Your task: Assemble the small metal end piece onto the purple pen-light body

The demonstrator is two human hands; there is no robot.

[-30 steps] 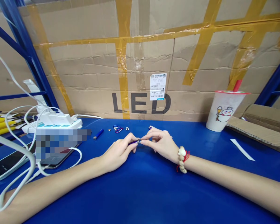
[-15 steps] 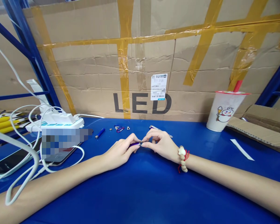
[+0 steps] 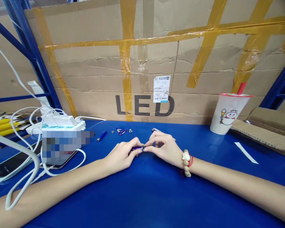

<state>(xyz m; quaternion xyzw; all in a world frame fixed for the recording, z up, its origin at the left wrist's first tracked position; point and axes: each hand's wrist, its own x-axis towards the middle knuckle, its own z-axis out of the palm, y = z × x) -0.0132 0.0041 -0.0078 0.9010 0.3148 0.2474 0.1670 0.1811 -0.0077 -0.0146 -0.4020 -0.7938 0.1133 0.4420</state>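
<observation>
My left hand (image 3: 124,152) is closed around a slim purple metal tube (image 3: 137,148), shaped like a mini flashlight, holding it level just above the table. The thumb and forefinger of my right hand (image 3: 163,145) pinch together at the tube's dark and silver right end. Whether they grip a separate small part is too small to tell. Behind my left hand lie a similar blue tube (image 3: 102,136), a small round disc (image 3: 112,131), blue and purple carabiner clips (image 3: 121,131) and a tiny metal piece (image 3: 130,130). A silver pen-like object (image 3: 154,129) is partly hidden behind my right hand.
On the left, white cables (image 3: 84,155) loop around a power strip (image 3: 61,126) and phones (image 3: 61,162) on the blue table (image 3: 142,196). A drink cup (image 3: 229,115) and a white strip (image 3: 246,152) are at right. A big cardboard box (image 3: 97,76) blocks the back.
Both hands stay together at the tube, with only slight finger shifts. The tube has tipped slightly and a little more of its right end shows.
</observation>
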